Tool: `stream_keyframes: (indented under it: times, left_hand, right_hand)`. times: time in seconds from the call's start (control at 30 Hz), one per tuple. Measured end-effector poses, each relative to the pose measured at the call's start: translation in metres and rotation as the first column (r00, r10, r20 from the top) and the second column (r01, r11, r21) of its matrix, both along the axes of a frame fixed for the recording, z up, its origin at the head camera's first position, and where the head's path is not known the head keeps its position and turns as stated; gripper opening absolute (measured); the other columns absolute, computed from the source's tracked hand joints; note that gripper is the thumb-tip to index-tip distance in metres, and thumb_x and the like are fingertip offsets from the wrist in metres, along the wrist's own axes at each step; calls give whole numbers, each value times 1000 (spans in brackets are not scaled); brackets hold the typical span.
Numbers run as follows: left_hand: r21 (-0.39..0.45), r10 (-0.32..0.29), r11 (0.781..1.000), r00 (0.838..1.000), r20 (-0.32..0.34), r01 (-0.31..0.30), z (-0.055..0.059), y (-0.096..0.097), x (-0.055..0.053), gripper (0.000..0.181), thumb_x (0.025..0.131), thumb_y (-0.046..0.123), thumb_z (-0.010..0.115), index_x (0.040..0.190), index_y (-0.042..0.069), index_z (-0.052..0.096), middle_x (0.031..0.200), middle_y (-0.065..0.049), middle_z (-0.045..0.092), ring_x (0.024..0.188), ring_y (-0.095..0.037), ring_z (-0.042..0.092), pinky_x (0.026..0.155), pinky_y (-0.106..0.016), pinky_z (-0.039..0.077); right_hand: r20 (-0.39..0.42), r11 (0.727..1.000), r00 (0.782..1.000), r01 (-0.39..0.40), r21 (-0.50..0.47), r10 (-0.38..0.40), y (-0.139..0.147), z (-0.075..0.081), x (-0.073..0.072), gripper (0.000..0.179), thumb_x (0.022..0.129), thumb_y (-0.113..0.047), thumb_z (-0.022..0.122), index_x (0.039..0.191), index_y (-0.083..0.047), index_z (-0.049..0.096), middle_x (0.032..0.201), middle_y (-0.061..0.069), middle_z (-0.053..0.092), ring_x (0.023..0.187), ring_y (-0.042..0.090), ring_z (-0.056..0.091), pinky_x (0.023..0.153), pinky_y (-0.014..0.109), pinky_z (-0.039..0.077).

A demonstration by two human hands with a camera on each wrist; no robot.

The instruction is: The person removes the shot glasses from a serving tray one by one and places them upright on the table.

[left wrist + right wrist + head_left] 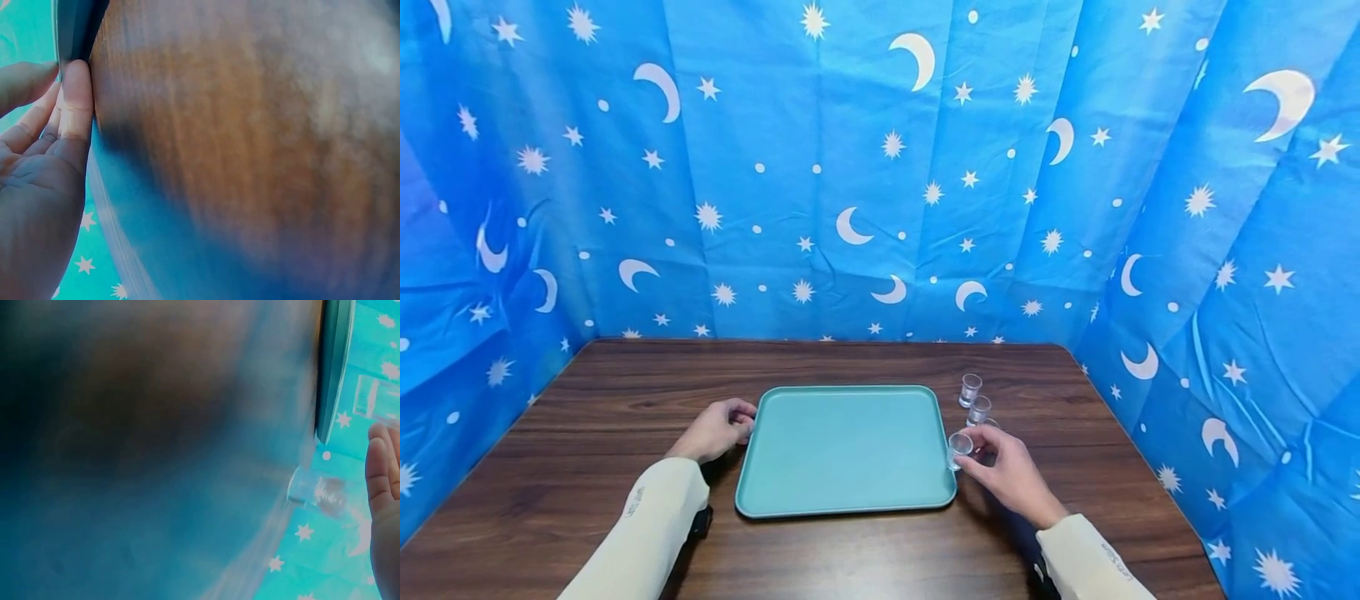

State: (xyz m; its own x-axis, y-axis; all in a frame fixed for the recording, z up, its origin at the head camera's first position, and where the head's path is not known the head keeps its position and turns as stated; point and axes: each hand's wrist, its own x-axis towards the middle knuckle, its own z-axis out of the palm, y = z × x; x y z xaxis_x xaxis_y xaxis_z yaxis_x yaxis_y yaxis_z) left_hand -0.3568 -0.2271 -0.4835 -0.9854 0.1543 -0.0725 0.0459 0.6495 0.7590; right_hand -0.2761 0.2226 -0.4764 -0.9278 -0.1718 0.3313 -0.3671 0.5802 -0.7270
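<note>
A turquoise rectangular tray point(850, 450) lies on the table. At its left edge is my left hand point(718, 429), thumb and fingers pinching the rim; the left wrist view shows the fingertips right against the tray's side point(78, 28). My right hand point(1011, 471) pinches a small clear shot glass point(959, 450) between thumb and fingers, upright at the tray's right edge. In the right wrist view this glass point(375, 399) appears raised higher than the tray rim point(334, 375). Behind the right hand stand two more shot glasses point(970, 390), and a third is mostly hidden by the fingers.
The dark wood-grain table point(820, 558) extends around the tray on all sides. A blue curtain point(850, 167) with white moons and stars encloses its back and both sides. Another shot glass point(315, 490) stands below the right hand's level in the right wrist view.
</note>
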Motion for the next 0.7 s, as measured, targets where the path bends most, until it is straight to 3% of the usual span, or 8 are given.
stream_keyframes:
  times: [0.23, 0.7]
  left_hand:
    - [3, -1, 1000, 1000, 11, 0, 1, 2, -1, 28, 95, 6, 52, 120, -6, 52, 99, -14, 56, 83, -21, 59, 70, -35, 53]
    - [-15, 5, 1000, 1000, 11, -5, 1, 2, -1, 29, 95, 6, 52, 121, -7, 51, 100, -14, 57, 83, -21, 59, 70, -35, 53]
  right_hand:
    - [56, 999, 998, 35, -12, -35, 15, 0, 8, 29, 81, -17, 76, 107, -21, 65, 90, -8, 62, 77, 10, 60, 71, 28, 53]
    - [142, 997, 990, -20, 71, 10, 38, 8, 8, 30, 81, -17, 75, 108, -8, 64, 93, -2, 63, 79, 13, 59, 69, 25, 52]
